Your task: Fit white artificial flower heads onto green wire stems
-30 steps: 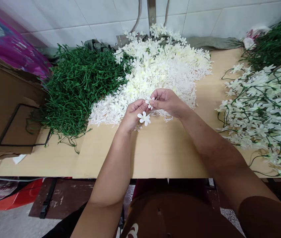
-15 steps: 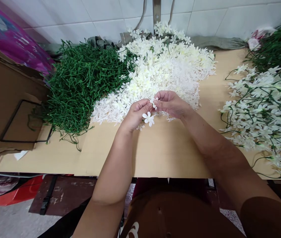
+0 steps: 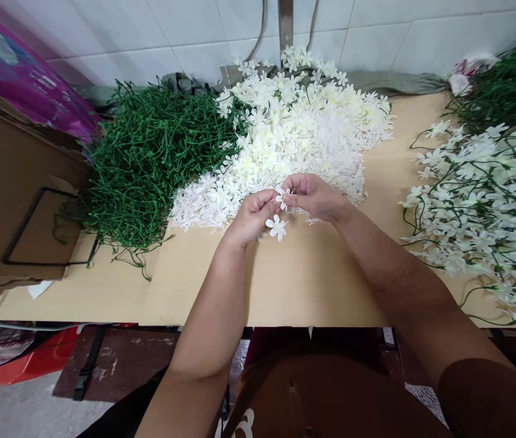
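Note:
My left hand (image 3: 253, 218) is closed, with a white artificial flower (image 3: 276, 227) showing just below its thumb and part of another flower half hidden under the palm. What stem it pinches is hidden by the fingers. My right hand (image 3: 311, 196) pinches a second white flower (image 3: 282, 198) between thumb and forefinger, right against the left fingertips. Both hands are above the near edge of a heap of loose white flower heads (image 3: 280, 134). To the left of that heap lies a pile of green plastic stems (image 3: 157, 152).
Flowers on green stems (image 3: 490, 213) lie in a pile on the right, with more green stems (image 3: 508, 85) behind. At the left stand a cardboard box (image 3: 16, 182) and a black wire frame (image 3: 9, 255). A tiled wall (image 3: 376, 36) closes off the back of the table (image 3: 303, 280).
Both hands stay together and keep their pinch, with the flower between the fingertips turning slightly. The view has shifted a little; the piles look the same.

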Action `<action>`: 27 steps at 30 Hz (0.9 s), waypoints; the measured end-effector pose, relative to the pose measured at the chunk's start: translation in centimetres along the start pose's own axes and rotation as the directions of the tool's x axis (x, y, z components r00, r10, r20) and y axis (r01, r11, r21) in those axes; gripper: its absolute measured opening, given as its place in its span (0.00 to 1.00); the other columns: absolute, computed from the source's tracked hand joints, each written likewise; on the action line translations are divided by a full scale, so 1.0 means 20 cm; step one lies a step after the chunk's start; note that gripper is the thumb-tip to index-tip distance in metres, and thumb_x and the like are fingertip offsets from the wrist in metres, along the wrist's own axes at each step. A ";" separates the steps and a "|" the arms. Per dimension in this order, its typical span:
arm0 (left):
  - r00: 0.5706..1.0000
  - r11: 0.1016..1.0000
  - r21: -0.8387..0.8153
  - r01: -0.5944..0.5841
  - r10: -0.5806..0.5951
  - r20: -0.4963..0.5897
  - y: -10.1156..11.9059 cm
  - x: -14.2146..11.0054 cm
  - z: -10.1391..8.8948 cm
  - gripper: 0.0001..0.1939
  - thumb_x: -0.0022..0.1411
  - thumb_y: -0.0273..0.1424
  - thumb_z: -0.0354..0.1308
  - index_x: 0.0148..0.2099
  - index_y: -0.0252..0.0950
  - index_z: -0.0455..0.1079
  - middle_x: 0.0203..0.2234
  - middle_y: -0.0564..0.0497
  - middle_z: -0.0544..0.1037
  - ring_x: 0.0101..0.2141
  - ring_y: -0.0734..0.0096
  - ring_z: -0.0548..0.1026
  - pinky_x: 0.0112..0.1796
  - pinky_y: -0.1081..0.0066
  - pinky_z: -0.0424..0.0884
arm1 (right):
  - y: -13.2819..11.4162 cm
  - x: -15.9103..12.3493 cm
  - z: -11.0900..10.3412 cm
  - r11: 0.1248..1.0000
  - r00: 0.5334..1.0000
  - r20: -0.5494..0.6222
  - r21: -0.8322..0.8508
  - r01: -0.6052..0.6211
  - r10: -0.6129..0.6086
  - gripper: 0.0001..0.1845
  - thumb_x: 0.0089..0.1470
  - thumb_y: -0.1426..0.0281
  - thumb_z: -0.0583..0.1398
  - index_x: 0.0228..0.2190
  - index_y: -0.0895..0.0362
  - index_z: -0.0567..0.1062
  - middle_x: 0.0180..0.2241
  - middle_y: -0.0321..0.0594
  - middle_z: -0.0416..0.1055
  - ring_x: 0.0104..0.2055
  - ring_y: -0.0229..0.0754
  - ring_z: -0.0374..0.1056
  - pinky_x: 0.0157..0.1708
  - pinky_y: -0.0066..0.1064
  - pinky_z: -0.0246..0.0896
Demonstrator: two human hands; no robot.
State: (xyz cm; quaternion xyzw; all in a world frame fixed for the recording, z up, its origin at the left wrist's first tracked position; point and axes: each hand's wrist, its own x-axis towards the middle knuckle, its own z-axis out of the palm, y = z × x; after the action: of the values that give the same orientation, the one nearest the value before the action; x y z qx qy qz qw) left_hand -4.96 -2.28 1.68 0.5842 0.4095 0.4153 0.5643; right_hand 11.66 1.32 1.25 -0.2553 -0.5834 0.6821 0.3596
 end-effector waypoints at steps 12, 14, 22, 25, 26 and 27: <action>0.998 0.997 -0.077 -0.024 0.020 -0.052 0.00 0.00 0.05 0.24 0.51 0.50 0.62 0.22 0.36 0.60 0.15 0.57 0.58 0.17 0.80 0.53 0.19 0.73 0.47 | -0.02 -0.01 -0.02 0.985 0.998 0.041 0.168 -0.045 0.039 0.23 0.36 0.58 0.73 0.26 0.60 0.70 0.23 0.33 0.73 0.26 0.31 0.68 0.29 0.24 0.63; 0.999 0.996 -0.085 -0.015 0.011 -0.042 0.01 0.01 0.05 0.23 0.52 0.48 0.61 0.22 0.36 0.60 0.15 0.57 0.57 0.17 0.80 0.52 0.19 0.72 0.46 | -0.02 -0.01 -0.02 0.974 0.997 0.065 0.219 -0.063 0.050 0.22 0.37 0.59 0.73 0.26 0.60 0.71 0.23 0.32 0.73 0.26 0.31 0.68 0.31 0.24 0.65; 0.997 0.996 -0.059 -0.072 0.070 -0.032 -0.01 0.02 0.03 0.21 0.56 0.43 0.59 0.20 0.36 0.59 0.15 0.56 0.58 0.19 0.79 0.55 0.20 0.73 0.49 | -0.01 -0.01 -0.02 0.942 0.995 0.051 0.319 -0.102 0.090 0.20 0.35 0.62 0.74 0.26 0.59 0.72 0.24 0.33 0.75 0.30 0.35 0.73 0.39 0.31 0.71; 0.996 0.995 -0.061 -0.078 0.076 -0.036 -0.01 0.02 0.03 0.24 0.55 0.46 0.60 0.20 0.36 0.56 0.15 0.56 0.57 0.19 0.78 0.55 0.20 0.73 0.50 | -0.02 -0.01 -0.02 0.939 0.994 0.052 0.326 -0.111 0.099 0.20 0.36 0.63 0.74 0.26 0.59 0.72 0.24 0.33 0.75 0.30 0.35 0.74 0.40 0.33 0.72; 0.997 0.995 -0.064 -0.077 0.075 -0.033 0.00 0.02 0.04 0.24 0.54 0.47 0.60 0.19 0.36 0.56 0.15 0.56 0.57 0.19 0.78 0.55 0.20 0.73 0.51 | -0.01 -0.01 -0.02 0.939 0.994 0.055 0.325 -0.111 0.098 0.20 0.37 0.63 0.73 0.26 0.59 0.72 0.24 0.33 0.75 0.30 0.35 0.74 0.41 0.33 0.72; 0.997 0.995 -0.065 -0.076 0.075 -0.030 0.00 0.02 0.04 0.25 0.54 0.47 0.60 0.19 0.36 0.55 0.15 0.56 0.57 0.19 0.78 0.55 0.20 0.73 0.51 | -0.01 -0.02 -0.02 0.940 0.994 0.058 0.324 -0.110 0.096 0.20 0.37 0.63 0.73 0.26 0.59 0.72 0.24 0.33 0.75 0.30 0.35 0.74 0.40 0.33 0.72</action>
State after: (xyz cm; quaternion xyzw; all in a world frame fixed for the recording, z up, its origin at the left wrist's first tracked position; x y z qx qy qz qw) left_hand -4.10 -2.15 1.68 0.5746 0.3810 0.4577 0.5614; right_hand 12.18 1.33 1.43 -0.2084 -0.4555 0.7922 0.3486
